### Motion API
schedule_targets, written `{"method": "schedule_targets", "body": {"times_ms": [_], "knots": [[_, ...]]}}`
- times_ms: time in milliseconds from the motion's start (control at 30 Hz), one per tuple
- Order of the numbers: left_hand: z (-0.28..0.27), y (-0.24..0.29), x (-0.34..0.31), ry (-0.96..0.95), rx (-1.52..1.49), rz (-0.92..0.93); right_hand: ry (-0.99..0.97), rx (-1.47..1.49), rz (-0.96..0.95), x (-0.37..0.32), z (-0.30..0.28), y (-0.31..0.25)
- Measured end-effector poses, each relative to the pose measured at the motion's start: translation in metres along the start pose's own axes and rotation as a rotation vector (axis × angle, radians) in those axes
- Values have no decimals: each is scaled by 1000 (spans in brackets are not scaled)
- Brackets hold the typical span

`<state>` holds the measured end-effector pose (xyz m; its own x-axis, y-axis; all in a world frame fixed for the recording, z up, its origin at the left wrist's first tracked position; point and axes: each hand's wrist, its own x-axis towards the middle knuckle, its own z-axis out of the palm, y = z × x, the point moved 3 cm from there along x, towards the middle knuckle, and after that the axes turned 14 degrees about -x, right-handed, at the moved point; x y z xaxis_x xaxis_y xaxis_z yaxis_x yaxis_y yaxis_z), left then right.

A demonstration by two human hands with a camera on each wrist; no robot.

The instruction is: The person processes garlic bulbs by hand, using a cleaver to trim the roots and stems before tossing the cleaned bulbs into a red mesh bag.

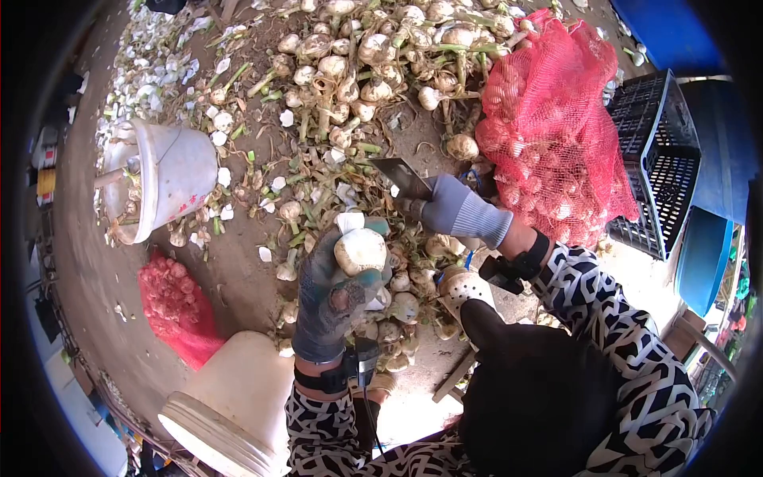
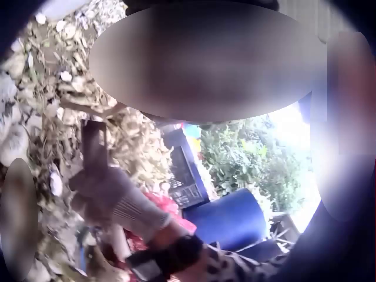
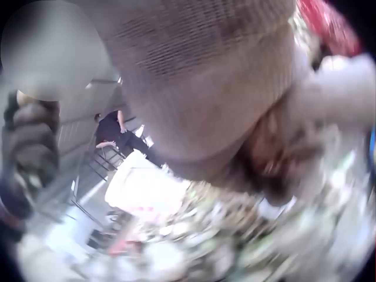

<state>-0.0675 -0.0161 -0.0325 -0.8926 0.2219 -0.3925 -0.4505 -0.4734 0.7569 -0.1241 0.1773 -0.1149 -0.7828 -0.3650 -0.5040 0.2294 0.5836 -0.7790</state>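
My left hand (image 1: 327, 298), in a stained grey glove, grips a whitish garlic bulb (image 1: 360, 253) with its fingers and thumb around the sides. A cut, pale piece stands at the bulb's top. To the right, my right hand (image 1: 461, 211) wears a lighter knit glove and holds a knife (image 1: 401, 178) with a broad, flat blade. That blade points up and left, apart from the bulb. In the left wrist view the knife blade (image 2: 94, 145) rises from the gloved right hand (image 2: 111, 197). The right wrist view is mostly filled by the glove (image 3: 205, 100). The knife handle is hidden in the fist.
Garlic bulbs (image 1: 377, 49) with stalks heap ahead, and trimmings cover the ground. A red mesh sack (image 1: 548, 127) and black crate (image 1: 668, 159) stand right. Left are a tipped white bucket (image 1: 183, 171), a smaller red sack (image 1: 171, 294) and another pale bucket (image 1: 246, 381). A person (image 3: 120, 132) sits farther off.
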Motion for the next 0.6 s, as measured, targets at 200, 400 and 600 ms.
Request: {"method": "schedule_targets", "body": {"times_ms": [200, 400, 600], "knots": [[-7, 10, 14, -154, 1081, 256, -56, 290, 77, -27, -6, -26], [-9, -5, -1, -23, 228, 76, 10, 209, -316, -39, -18, -46], [3, 22, -15, -488, 811, 278, -280, -686, -110, -13, 15, 32]]}}
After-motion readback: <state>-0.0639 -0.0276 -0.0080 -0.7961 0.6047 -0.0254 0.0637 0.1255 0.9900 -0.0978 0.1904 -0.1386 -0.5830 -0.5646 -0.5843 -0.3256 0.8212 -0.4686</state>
